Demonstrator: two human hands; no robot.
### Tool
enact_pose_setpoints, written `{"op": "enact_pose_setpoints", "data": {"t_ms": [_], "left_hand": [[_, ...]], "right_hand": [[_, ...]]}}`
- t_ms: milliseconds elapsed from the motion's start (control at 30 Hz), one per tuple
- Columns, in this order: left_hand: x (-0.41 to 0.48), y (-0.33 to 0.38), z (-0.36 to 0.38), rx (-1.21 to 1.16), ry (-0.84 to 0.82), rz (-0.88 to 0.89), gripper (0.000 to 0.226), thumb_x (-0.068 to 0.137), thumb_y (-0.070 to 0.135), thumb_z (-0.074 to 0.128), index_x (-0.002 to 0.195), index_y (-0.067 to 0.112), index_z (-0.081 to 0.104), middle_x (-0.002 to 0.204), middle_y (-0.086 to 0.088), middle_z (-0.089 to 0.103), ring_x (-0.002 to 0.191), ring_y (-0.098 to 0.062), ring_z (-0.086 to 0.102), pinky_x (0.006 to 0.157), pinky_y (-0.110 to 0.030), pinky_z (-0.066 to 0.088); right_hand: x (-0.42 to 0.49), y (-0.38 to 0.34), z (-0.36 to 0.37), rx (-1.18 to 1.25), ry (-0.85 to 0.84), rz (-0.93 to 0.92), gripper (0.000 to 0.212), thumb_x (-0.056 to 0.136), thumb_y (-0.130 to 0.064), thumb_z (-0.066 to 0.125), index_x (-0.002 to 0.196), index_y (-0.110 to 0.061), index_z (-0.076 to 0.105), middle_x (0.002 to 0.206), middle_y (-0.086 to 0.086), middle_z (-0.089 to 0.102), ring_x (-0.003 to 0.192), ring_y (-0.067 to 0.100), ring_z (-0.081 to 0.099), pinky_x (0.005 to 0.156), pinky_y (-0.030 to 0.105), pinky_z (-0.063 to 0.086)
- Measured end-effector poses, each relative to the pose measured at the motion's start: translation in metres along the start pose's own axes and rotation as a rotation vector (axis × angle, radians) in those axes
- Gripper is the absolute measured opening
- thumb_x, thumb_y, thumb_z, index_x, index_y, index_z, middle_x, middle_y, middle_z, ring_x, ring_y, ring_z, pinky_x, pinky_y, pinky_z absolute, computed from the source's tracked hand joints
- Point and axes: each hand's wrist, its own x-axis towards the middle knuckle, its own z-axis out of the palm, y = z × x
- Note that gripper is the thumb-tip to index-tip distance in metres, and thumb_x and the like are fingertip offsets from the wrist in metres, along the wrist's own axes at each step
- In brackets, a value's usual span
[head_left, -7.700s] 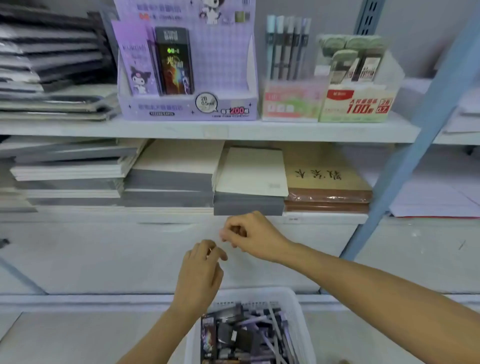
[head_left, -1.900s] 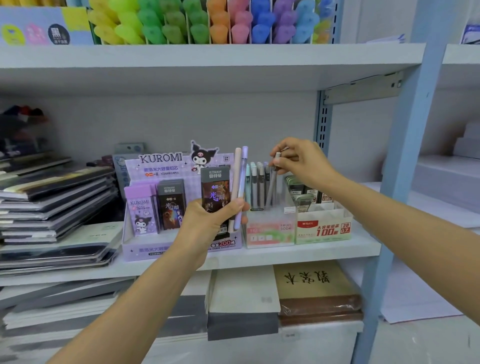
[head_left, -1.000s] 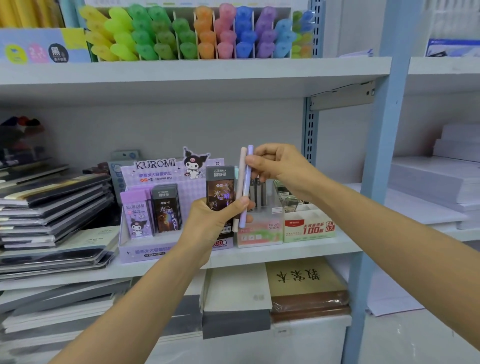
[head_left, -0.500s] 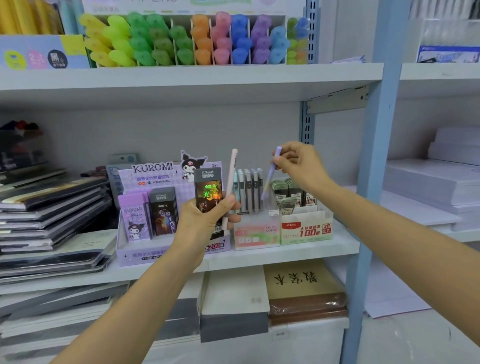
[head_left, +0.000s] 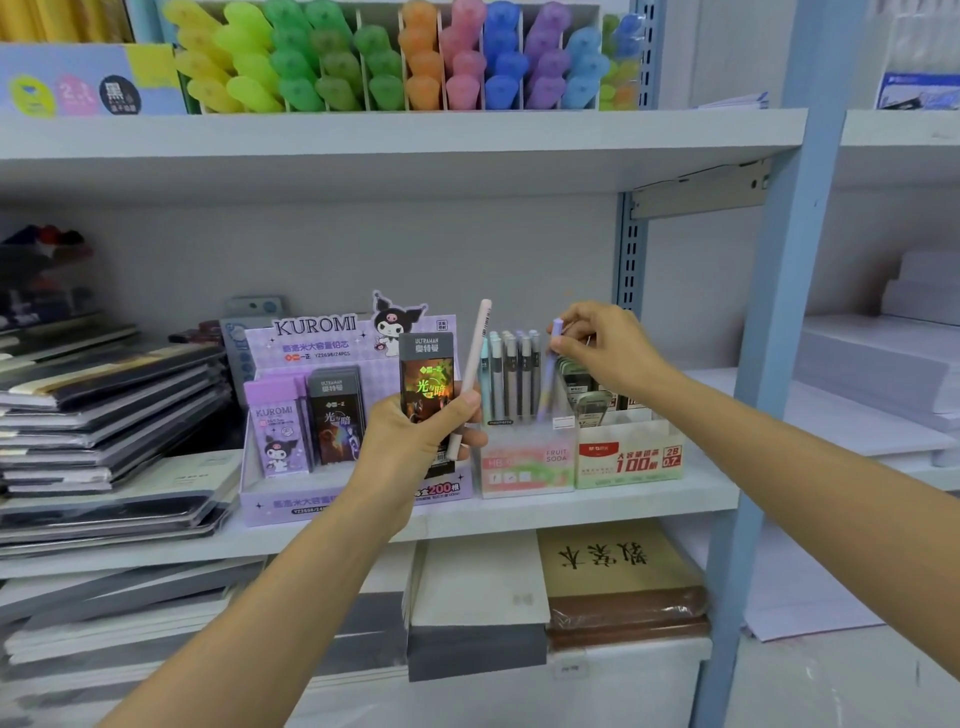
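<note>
Head view: I have my right hand (head_left: 610, 353) up at the middle shelf (head_left: 597, 506), thumb and fingertips pinching the top of a purple pen (head_left: 549, 376). Its lower end is already down among the upright pens standing in the pastel pen box (head_left: 527, 467), at the right-hand side of the row, though I can't tell whether the tip has reached the bottom. My left hand (head_left: 415, 436) is raised in front of the Kuromi display (head_left: 291, 499), fingers curled around a pink pen (head_left: 474, 364) that stands nearly upright and leans a little right, together with a dark lead pack (head_left: 427, 384).

I judge the restocking to be partway through: several pens already stand in the box, and the purple one is nearly home and only needs letting go. The pink pen has yet to go into the same row, and the dark pack probably belongs beside its twin in the Kuromi display.
</note>
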Motion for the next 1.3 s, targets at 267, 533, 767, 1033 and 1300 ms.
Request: {"op": "enact_pose_setpoints", "data": {"t_ms": [267, 533, 767, 1033, 1300], "left_hand": [[-0.002, 0.000, 0.001, -0.023, -0.039, -0.002, 0.029, 0.077, 0.027, 0.074, 0.096, 0.006, 0.072, 0.080, -0.005, 0.074, 0.065, -0.016, 0.070, 0.057, -0.021, 0.054], [-0.004, 0.003, 0.000, 0.000, -0.061, -0.005, 0.020, 0.078, 0.022, 0.074, 0.092, 0.008, 0.073, 0.077, -0.005, 0.074, 0.061, -0.015, 0.069, 0.057, -0.021, 0.054], [-0.010, 0.009, 0.010, -0.032, -0.067, -0.026, 0.017, 0.074, 0.015, 0.078, 0.089, 0.008, 0.073, 0.073, -0.008, 0.072, 0.059, -0.015, 0.067, 0.055, -0.022, 0.054], [-0.013, 0.025, 0.010, -0.396, 0.134, -0.037, 0.038, 0.060, 0.019, 0.080, 0.096, 0.008, 0.073, 0.075, -0.006, 0.073, 0.061, -0.013, 0.070, 0.051, -0.021, 0.054], [-0.021, 0.029, 0.021, -0.270, 0.168, 0.031, 0.016, 0.073, 0.017, 0.080, 0.086, 0.012, 0.071, 0.066, -0.003, 0.071, 0.053, -0.013, 0.065, 0.052, -0.022, 0.054]], "right_hand": [[0.009, -0.007, 0.013, -0.123, 0.086, -0.042, 0.005, 0.088, -0.024, 0.069, 0.088, -0.019, 0.068, 0.088, -0.006, 0.059, 0.077, 0.007, 0.049, 0.071, 0.022, 0.037], [-0.003, -0.030, -0.003, 0.149, 0.086, 0.024, 0.027, 0.093, -0.035, 0.060, 0.113, -0.018, 0.067, 0.091, -0.013, 0.062, 0.073, 0.001, 0.055, 0.067, 0.015, 0.043], [-0.017, -0.064, -0.023, 0.593, -0.272, 0.027, 0.016, 0.090, -0.008, 0.064, 0.102, 0.002, 0.067, 0.079, 0.010, 0.069, 0.067, 0.016, 0.065, 0.067, 0.021, 0.057], [-0.039, -0.036, -0.037, 0.641, -0.481, 0.119, 0.020, 0.084, -0.004, 0.069, 0.104, -0.002, 0.068, 0.088, 0.012, 0.073, 0.081, 0.022, 0.071, 0.072, 0.024, 0.058], [-0.051, -0.043, -0.025, 0.569, -0.698, 0.037, 0.018, 0.086, -0.011, 0.070, 0.103, -0.006, 0.069, 0.098, 0.016, 0.072, 0.088, 0.027, 0.070, 0.080, 0.030, 0.057]]}}
